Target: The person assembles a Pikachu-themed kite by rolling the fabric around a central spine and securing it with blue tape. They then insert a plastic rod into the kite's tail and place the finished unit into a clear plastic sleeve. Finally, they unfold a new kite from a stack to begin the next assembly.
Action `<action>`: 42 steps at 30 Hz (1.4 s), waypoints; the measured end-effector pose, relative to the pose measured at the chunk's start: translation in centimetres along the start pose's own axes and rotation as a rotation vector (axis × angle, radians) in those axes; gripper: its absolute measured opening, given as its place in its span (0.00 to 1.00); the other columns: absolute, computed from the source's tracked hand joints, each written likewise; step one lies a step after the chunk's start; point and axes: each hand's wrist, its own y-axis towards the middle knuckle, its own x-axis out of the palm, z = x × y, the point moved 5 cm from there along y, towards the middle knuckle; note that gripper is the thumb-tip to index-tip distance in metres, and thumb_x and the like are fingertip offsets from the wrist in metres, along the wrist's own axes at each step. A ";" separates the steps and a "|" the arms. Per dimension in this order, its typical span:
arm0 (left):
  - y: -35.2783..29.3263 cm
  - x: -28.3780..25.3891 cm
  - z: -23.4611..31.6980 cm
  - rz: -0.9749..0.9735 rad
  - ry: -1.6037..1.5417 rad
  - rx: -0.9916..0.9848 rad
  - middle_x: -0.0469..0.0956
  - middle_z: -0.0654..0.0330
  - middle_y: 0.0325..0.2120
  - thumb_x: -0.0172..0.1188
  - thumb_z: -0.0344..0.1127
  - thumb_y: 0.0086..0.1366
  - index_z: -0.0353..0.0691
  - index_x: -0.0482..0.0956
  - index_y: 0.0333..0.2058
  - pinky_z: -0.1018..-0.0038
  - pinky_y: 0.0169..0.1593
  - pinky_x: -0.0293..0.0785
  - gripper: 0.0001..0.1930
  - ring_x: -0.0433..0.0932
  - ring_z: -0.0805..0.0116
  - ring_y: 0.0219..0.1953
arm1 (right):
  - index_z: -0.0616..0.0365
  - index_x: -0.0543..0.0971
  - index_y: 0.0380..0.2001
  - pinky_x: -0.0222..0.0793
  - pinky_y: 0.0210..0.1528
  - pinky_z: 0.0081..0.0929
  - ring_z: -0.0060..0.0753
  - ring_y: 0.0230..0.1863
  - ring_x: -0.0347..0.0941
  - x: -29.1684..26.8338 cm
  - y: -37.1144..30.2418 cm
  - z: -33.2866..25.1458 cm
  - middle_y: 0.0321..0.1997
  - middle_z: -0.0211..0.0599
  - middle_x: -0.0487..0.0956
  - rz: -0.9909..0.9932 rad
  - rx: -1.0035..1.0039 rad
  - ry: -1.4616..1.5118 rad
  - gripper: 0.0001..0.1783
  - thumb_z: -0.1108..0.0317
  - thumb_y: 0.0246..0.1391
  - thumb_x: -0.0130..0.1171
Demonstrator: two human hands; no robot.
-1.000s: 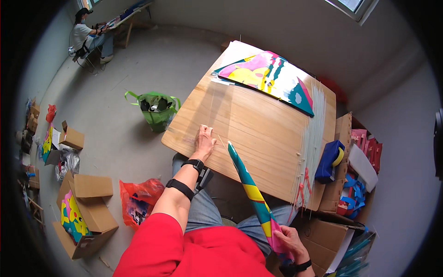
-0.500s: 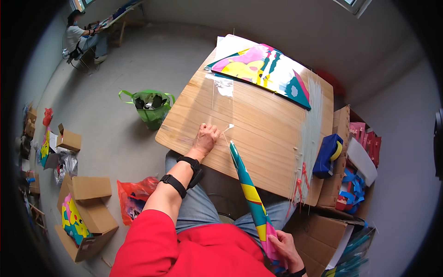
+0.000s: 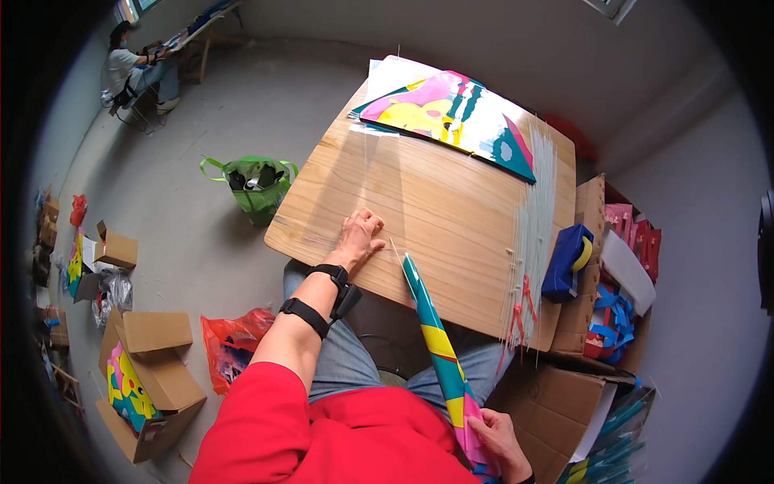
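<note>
My left hand (image 3: pixel 359 235) rests on the table near its front edge, fingers slightly bent and thumb apart, with nothing visible in it. Beneath and beyond it lies what looks like a clear plastic sleeve (image 3: pixel 380 173), hard to make out on the wood. My right hand (image 3: pixel 497 442) grips the lower end of a narrow rolled-up kite (image 3: pixel 439 343) in teal, yellow and pink. The roll slants from my lap to the table edge, its pointed tip close to my left hand. A thin rod juts from that tip.
The wooden table (image 3: pixel 322 189) bears a stack of printed kites (image 3: pixel 451 117), many thin clear rods (image 3: pixel 532 218) and a blue tape dispenser (image 3: pixel 568 264) at its right. Cartons (image 3: pixel 584 323) stand beside it. A green bag (image 3: pixel 260 194) and an open box (image 3: pixel 157 387) are left; a person sits far left.
My left hand has loosened from a pinch and spread on the table. The small white piece by its fingers no longer shows, and the sleeve's shine has faded. The view shifted slightly.
</note>
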 end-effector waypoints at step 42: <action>-8.5 0.8 13.8 0.328 0.206 0.231 0.74 0.62 0.29 0.63 0.35 0.54 0.45 0.76 0.29 0.61 0.52 0.61 0.06 0.75 0.64 0.38 | 0.62 0.79 0.46 0.70 0.36 0.17 0.13 0.33 0.72 5.7 19.4 -4.7 0.36 0.25 0.80 -0.196 -0.186 0.393 0.13 0.64 0.64 0.57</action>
